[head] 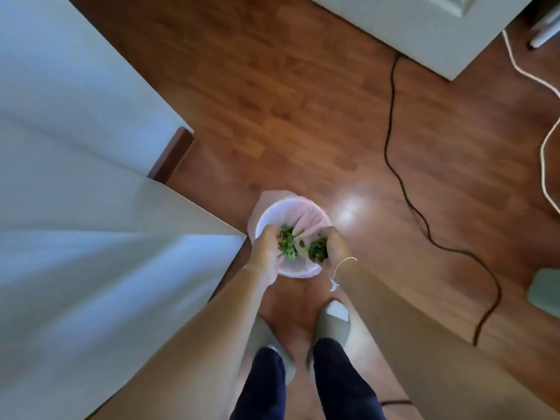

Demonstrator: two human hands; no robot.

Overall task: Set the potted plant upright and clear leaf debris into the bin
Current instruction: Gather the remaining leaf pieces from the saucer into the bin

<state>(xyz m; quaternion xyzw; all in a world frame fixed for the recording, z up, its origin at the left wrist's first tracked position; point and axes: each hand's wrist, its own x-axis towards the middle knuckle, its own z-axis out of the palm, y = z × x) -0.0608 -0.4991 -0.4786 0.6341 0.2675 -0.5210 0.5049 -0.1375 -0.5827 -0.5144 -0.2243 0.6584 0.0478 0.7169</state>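
My 2 hands, left [268, 247] and right [331, 245], each curl loosely around a clump of leaves [287, 242], held right over the bin's [272, 212] mouth. The bin stands on the floor off the counter's [121, 237] corner, straight below, so letting go should drop them in. The plant isn't in view.

The bin [289, 237] stands on the floor [303, 116] just off the table's [91, 207] near corner. Both hands hang over its mouth, left hand [268, 250] beside right hand [331, 245], each with leaf debris [288, 242]. A cable [394, 147] trails across the floor to the right, well apart from the bin.
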